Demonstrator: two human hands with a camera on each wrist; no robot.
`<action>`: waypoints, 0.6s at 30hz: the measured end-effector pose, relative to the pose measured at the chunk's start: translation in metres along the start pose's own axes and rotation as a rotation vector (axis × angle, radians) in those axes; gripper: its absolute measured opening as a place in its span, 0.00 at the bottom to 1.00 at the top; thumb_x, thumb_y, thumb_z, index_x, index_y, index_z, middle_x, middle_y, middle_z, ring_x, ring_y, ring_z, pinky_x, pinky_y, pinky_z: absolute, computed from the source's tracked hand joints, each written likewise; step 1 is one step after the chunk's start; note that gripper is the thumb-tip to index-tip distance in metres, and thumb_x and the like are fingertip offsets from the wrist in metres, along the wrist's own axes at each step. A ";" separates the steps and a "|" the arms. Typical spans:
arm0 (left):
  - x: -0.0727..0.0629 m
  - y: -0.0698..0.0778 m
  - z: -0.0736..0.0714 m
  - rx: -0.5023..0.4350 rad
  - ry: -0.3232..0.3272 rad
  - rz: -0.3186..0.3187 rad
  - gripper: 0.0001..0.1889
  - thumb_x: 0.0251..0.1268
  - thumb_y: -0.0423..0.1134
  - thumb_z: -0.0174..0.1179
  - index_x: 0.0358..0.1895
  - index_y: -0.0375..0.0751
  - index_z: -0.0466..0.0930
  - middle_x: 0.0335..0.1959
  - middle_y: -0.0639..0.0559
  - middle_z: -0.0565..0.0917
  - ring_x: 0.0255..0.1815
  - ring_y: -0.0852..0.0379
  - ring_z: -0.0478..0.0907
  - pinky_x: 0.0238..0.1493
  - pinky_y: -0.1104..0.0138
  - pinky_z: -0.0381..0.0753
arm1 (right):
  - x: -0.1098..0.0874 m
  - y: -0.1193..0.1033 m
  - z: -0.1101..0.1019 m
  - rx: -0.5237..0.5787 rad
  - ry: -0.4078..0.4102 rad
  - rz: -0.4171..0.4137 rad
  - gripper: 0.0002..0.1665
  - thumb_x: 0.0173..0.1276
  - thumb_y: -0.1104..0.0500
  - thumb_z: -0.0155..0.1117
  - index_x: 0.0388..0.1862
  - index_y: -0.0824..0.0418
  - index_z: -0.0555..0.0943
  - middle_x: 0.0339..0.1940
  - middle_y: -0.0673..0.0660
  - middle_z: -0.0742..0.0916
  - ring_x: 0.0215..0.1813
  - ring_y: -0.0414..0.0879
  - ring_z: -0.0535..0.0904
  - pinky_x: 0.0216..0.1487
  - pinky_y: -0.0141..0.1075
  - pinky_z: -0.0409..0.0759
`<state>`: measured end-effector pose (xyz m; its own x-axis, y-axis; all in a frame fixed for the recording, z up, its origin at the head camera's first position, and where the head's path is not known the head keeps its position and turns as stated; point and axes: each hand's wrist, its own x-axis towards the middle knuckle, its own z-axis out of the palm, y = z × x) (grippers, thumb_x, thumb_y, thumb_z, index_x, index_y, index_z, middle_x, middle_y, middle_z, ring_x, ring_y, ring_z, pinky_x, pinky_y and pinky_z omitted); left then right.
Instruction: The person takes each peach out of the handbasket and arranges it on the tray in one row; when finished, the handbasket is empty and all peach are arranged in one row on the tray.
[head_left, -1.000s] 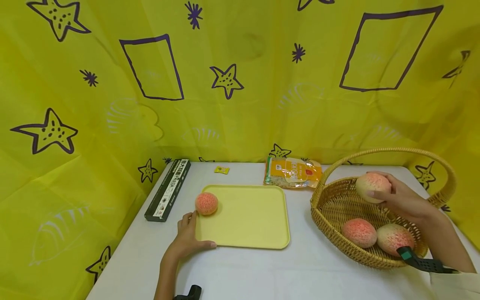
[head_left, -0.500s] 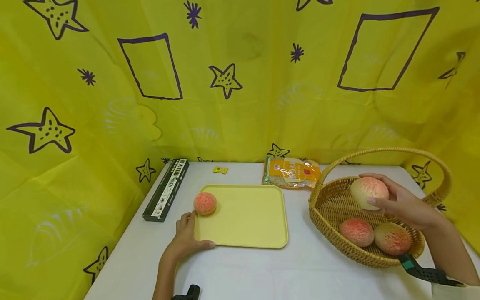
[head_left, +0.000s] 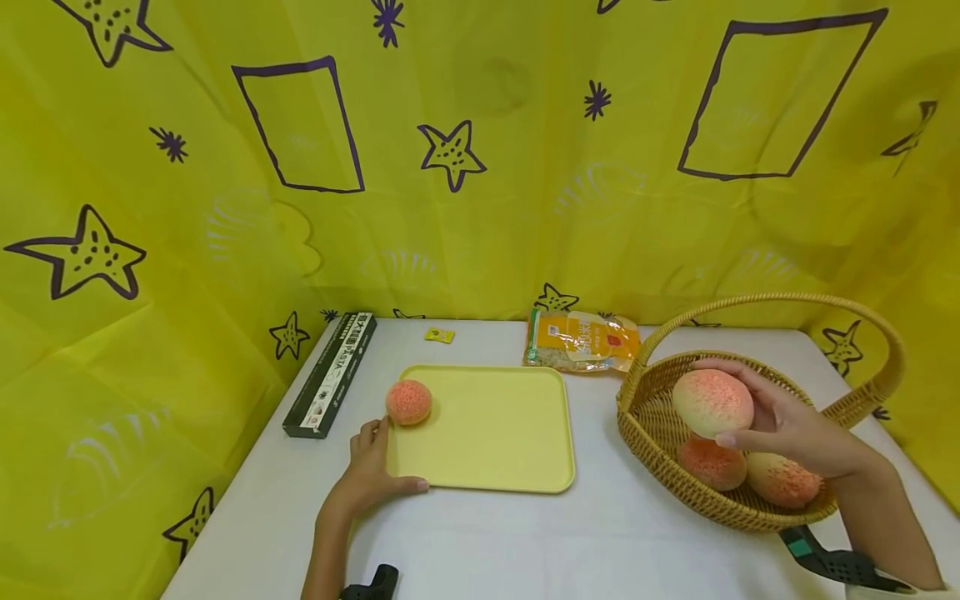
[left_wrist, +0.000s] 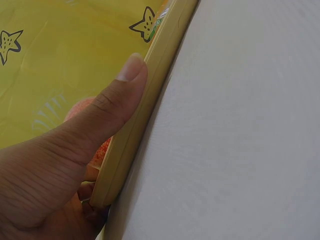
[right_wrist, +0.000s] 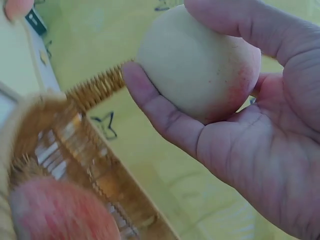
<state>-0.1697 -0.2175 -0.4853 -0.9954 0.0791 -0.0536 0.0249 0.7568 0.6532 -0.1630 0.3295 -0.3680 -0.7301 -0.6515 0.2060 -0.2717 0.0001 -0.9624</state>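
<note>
Head view: tray, pale yellow, taken as landmark. Left hand, at the tray's near-left corner; wide hold, thumb along the near edge, fingers at the left edge; apt bracing, in judgement, against sliding. Peach one, at the tray's left edge, toward the far corner. Box, left of the tray. Packet, beyond its far edge; bag, beyond its far-right corner. Basket, right of the tray, apart from it; contents, peach two and peach three. Right hand, right of the tray, above the basket, holding peach four; contact with peach two cannot be told. Best handling, as judged: ample height over peach two and the basket's wall, forearm clear of the handle. Left wrist view: thumb straight against the tray's rim, fingers partly hidden; light pressure should suffice, without tipping the corner. Right wrist view: peach four cupped between thumb and fingers, sides supported; a firm, unsqueezed grip seems right for so round a piece.
</note>
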 end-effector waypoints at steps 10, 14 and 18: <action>-0.001 0.003 -0.002 -0.011 0.000 -0.002 0.72 0.30 0.60 0.80 0.78 0.34 0.44 0.71 0.35 0.54 0.68 0.39 0.51 0.67 0.41 0.63 | 0.036 -0.003 0.035 -0.005 -0.077 -0.002 0.48 0.61 0.81 0.56 0.76 0.67 0.49 0.68 0.57 0.68 0.60 0.43 0.77 0.53 0.41 0.82; -0.001 0.002 -0.001 -0.004 -0.005 -0.003 0.71 0.31 0.60 0.80 0.78 0.33 0.44 0.71 0.35 0.54 0.69 0.39 0.51 0.67 0.42 0.63 | 0.052 0.002 0.048 0.006 -0.118 -0.048 0.48 0.60 0.81 0.58 0.76 0.68 0.50 0.69 0.56 0.68 0.60 0.44 0.76 0.53 0.40 0.82; 0.001 0.001 0.000 0.004 -0.002 -0.006 0.71 0.31 0.61 0.80 0.78 0.33 0.44 0.71 0.35 0.54 0.69 0.39 0.51 0.67 0.42 0.63 | 0.070 0.008 0.061 0.026 -0.125 0.000 0.48 0.61 0.78 0.60 0.76 0.64 0.52 0.69 0.60 0.66 0.60 0.47 0.76 0.52 0.42 0.82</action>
<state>-0.1702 -0.2168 -0.4841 -0.9954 0.0758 -0.0584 0.0197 0.7600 0.6496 -0.1776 0.2377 -0.3724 -0.6459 -0.7410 0.1839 -0.2540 -0.0186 -0.9670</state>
